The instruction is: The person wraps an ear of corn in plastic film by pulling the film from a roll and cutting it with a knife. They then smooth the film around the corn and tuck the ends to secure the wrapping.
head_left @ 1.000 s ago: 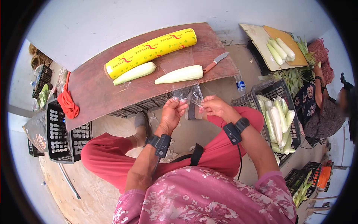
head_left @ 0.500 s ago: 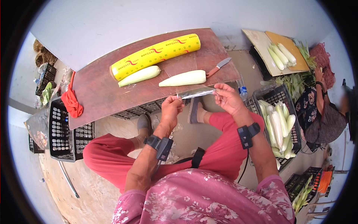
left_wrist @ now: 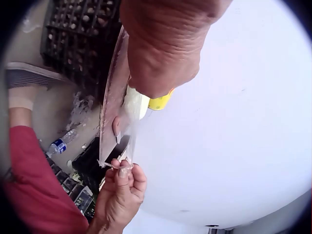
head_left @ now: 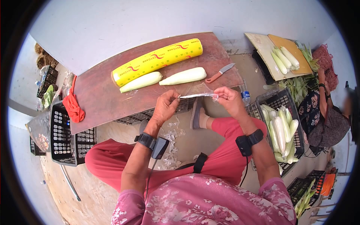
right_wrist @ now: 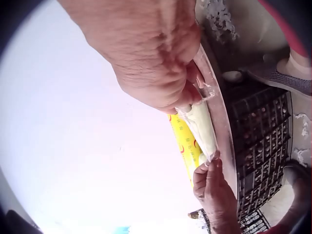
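Clear plastic film (head_left: pixel 197 95) is drawn taut between both hands at the table's front edge. One end is pinched by my left hand (head_left: pixel 165 107), between thumb and forefinger. The other end is in the fingertips of my right hand (head_left: pixel 231 101); in the left wrist view this right hand (left_wrist: pixel 119 197) grips the film's gathered edge. Just past the film lies a pale ear of corn (head_left: pixel 183 76) in its thin husk. A second ear (head_left: pixel 140 81) lies to its left, against a yellow-wrapped roll (head_left: pixel 157 62). A knife (head_left: pixel 220 73) with a reddish handle rests to the right.
The red-brown table (head_left: pixel 97 101) spans the front. A black crate (head_left: pixel 298 137) full of pale ears stands at the right; another black crate (head_left: pixel 62 135) is at the left. A red cloth (head_left: pixel 73 107) hangs off the table's left end. A person (head_left: pixel 324 123) sits far right.
My hands have risen and spread apart, toward the table edge. The film, loosely bunched before, is now stretched between them. The ears, roll and knife stay on the table.
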### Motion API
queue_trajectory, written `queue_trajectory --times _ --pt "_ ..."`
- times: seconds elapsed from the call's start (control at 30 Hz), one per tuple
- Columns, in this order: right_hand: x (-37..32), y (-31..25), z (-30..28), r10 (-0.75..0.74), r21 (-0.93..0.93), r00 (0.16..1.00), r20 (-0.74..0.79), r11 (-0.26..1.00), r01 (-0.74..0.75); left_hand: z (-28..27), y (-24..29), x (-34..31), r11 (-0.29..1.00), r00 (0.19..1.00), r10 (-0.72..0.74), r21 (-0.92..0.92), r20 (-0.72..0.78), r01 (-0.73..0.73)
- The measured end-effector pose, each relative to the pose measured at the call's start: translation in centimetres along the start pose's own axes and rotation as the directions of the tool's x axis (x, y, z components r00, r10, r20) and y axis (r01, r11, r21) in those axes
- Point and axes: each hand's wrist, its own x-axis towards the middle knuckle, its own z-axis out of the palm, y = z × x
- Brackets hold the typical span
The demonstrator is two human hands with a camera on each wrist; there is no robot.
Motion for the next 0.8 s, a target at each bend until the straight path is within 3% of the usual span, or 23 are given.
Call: queue_trajectory --times 0.03,0.13,0.23,0.33,0.43,0.53,0.63,0.67,0.8 --pt "-0.2 0.0 0.1 0.009 -0.089 1.0 -0.022 0.996 -0.011 0.0 -0.1 0.0 0.998 1.0 -0.027 0.059 0.014 0.026" --pt "0.4 -0.8 0.3 -0.028 -0.26 0.996 -0.08 0.966 0.007 0.6 -0.4 0.5 0.988 0.995 0.07 0.141 -0.065 -0.061" --pt "1.5 -0.8 0.5 -0.216 -0.266 0.965 -0.146 0.949 0.172 1.1 -0.5 1.1 0.978 0.984 0.143 0.17 -0.103 -0.124" --pt "2.9 -0.6 1.1 -0.378 -0.011 0.912 -0.161 0.924 0.381 1.0 -0.5 1.3 0.953 0.985 0.171 0.258 -0.015 -0.162" --pt "2.2 -1.5 0.8 -0.173 0.213 0.984 -0.033 0.961 0.176 1.3 -0.3 1.3 0.957 0.993 0.112 0.273 -0.033 -0.099" --pt "1.0 -1.9 0.3 -0.047 0.112 0.987 0.151 0.993 0.03 0.9 -0.5 1.3 0.874 0.969 0.243 0.422 0.05 -0.242" --pt "0.3 -1.3 -0.5 0.077 -0.224 0.96 0.271 0.974 -0.015 0.1 -1.3 0.7 0.735 0.917 0.344 0.55 0.202 -0.397" --pt "0.3 -0.2 -0.6 0.0 -0.244 0.957 0.291 0.967 0.075 0.1 -1.5 0.4 0.737 0.918 0.335 0.549 0.212 -0.395" --pt "1.4 -1.0 -0.4 0.056 -0.297 0.944 0.326 0.954 0.046 -0.4 0.0 0.3 0.712 0.905 0.372 0.562 0.207 -0.422"
